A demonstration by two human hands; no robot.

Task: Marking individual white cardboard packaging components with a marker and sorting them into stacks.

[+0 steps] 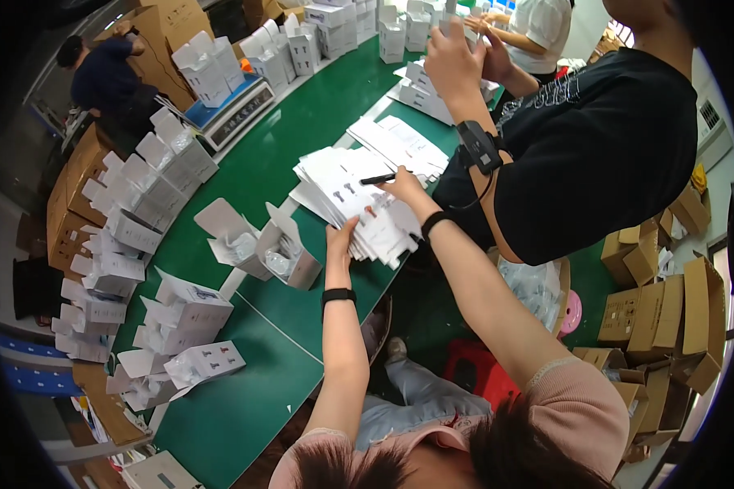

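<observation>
My right hand (405,187) is closed around a black marker (377,179), which it holds low over a pile of flattened white cartons (342,173) with small printed pictures. At the near left edge of that pile is my left hand (340,239), its thumb on top and its other fingers partly hidden, gripping the edge of the cartons. Just left of it, two open white boxes, one nearer (289,253) and one farther (230,240), stand with clear plastic-wrapped contents inside. More flat cartons (404,143) lie beyond the pile.
Along the left of the green table (277,326) run rows of open white boxes (159,183). A blue scale (236,110) carries more boxes. A person in a black shirt (595,147) stands close on my right, hands raised. Brown cartons (661,318) and a red stool (481,371) are on the floor.
</observation>
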